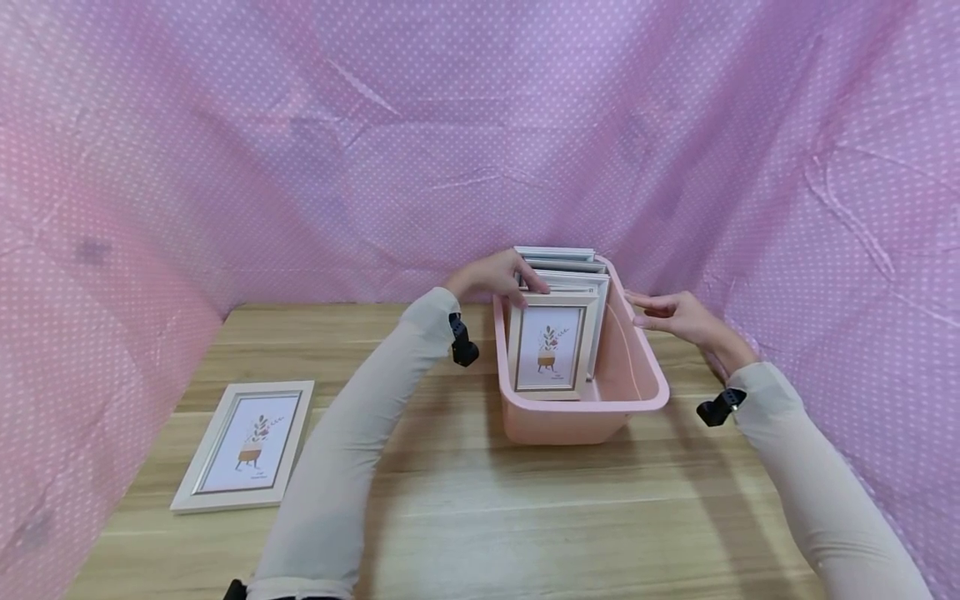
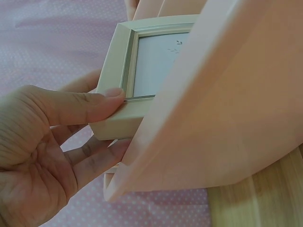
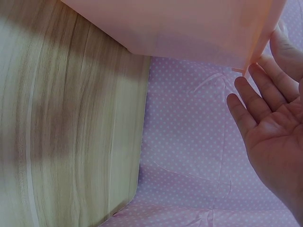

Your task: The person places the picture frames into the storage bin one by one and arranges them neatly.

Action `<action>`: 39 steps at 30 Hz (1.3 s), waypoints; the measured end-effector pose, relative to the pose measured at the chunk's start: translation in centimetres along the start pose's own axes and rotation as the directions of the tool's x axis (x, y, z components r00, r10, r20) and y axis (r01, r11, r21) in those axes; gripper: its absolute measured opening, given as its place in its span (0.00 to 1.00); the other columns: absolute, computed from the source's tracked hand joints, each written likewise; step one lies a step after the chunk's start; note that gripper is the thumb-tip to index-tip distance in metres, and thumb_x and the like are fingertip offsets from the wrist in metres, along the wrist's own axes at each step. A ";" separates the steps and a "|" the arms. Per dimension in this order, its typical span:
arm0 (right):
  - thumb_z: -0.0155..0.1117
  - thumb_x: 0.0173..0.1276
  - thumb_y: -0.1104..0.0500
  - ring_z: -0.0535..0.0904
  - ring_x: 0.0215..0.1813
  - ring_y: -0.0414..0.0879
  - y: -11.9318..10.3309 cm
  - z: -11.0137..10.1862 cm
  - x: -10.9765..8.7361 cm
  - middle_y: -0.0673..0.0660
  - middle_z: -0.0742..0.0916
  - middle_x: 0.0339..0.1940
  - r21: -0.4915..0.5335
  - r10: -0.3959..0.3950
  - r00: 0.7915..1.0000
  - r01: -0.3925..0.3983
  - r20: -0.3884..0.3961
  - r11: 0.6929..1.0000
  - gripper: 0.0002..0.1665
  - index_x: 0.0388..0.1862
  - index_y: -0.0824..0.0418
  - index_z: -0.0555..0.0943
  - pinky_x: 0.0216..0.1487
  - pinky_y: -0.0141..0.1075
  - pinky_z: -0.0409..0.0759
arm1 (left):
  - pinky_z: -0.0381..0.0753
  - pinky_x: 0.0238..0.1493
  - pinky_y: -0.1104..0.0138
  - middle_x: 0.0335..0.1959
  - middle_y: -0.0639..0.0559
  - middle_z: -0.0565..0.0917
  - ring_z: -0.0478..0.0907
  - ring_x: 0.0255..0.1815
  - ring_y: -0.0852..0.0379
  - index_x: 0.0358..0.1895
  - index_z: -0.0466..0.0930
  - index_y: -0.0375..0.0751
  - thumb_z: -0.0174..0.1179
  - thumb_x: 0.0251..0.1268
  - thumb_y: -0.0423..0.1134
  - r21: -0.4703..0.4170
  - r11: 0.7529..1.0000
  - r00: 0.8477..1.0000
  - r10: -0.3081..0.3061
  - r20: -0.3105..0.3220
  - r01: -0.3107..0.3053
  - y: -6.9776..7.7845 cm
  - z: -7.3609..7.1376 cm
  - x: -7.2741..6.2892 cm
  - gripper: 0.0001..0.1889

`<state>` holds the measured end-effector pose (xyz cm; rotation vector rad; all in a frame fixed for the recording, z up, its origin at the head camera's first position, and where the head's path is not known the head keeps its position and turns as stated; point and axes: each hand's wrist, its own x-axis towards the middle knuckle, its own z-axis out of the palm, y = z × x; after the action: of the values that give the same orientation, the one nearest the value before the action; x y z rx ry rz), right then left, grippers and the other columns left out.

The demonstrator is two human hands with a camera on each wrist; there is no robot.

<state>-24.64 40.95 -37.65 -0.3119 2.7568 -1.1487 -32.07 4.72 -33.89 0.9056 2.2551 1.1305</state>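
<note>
A pink plastic bin (image 1: 581,425) stands toward the back of the table with several picture frames upright inside it. The front one is a cream picture frame (image 1: 588,346) showing a potted-plant print. My left hand (image 1: 498,273) pinches its upper left corner, thumb on the face and fingers behind, as the left wrist view shows. My right hand (image 1: 678,317) is at the bin's right rim, fingers mostly straight; in the right wrist view the thumb and fingertips (image 3: 255,71) meet the rim. Another cream picture frame (image 1: 303,417) lies face up on the table at the left.
Behind the wood-grain table (image 1: 480,533) and along both sides hangs a pink polka-dot cloth (image 1: 420,150). More white picture frames (image 1: 555,252) stand at the back of the bin. The bin's right part holds a gap beside the frames.
</note>
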 end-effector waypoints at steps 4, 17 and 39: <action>0.69 0.72 0.52 0.69 0.74 0.49 0.2 0.1 0.0 0.55 0.75 0.72 0.003 -0.011 1.000 0.011 -0.006 1.000 0.33 0.72 0.60 0.73 0.61 0.15 0.72 | 0.72 0.29 0.71 0.56 0.48 0.85 0.70 0.31 0.61 0.55 0.88 0.44 0.67 0.58 0.21 0.029 1.000 1.000 -0.011 0.004 0.011 -0.1 0.0 0.1 0.22; 0.69 0.71 0.52 0.68 0.76 0.58 0.0 0.3 0.1 0.57 0.74 0.72 0.021 0.005 1.000 -0.005 -0.002 1.000 0.34 0.73 0.60 0.73 0.63 0.18 0.72 | 0.83 0.55 0.68 0.60 0.49 0.86 0.79 0.61 0.54 0.56 0.88 0.46 0.68 0.56 0.20 0.130 0.991 0.998 -0.049 0.042 0.043 -0.2 0.2 0.7 0.25; 0.69 0.72 0.55 0.68 0.74 0.60 0.3 0.3 0.1 0.60 0.74 0.71 0.030 -0.024 0.999 0.025 -0.026 0.999 0.33 0.71 0.63 0.73 0.59 0.15 0.73 | 0.81 0.64 0.64 0.58 0.48 0.87 0.81 0.61 0.53 0.57 0.87 0.45 0.67 0.56 0.18 0.207 0.977 0.990 0.020 0.140 -0.049 -0.6 -0.6 0.7 0.26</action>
<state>-24.66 40.91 -38.07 -0.3309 2.7622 -1.2070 -33.13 4.70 -34.09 1.0751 2.2823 0.8265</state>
